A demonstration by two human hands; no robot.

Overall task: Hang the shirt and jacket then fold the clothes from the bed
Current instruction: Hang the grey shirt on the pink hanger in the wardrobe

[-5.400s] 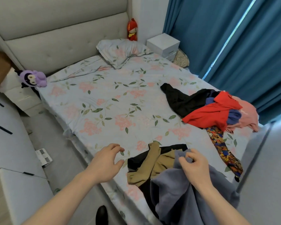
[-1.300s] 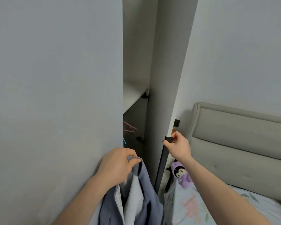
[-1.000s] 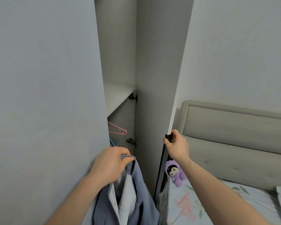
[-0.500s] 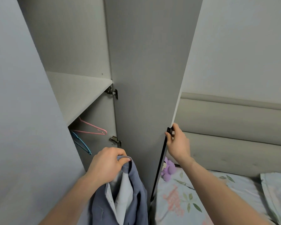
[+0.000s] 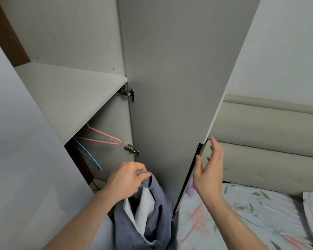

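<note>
Grey wardrobe door (image 5: 170, 87) stands wide, hangers (image 5: 101, 139) exposed.

Open grey wardrobe door (image 5: 170, 87), bare shelf (image 5: 70, 98), padded beige headboard (image 5: 269, 141), purple plush toy (image 5: 190, 190) beside bed

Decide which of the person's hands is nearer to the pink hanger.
Left. The left hand grips the shirt just below-right of the pink hanger; the right hand is beyond the door edge.

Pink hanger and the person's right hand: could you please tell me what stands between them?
In the head view, the open wardrobe door stands between the pink hanger and the right hand.
</note>
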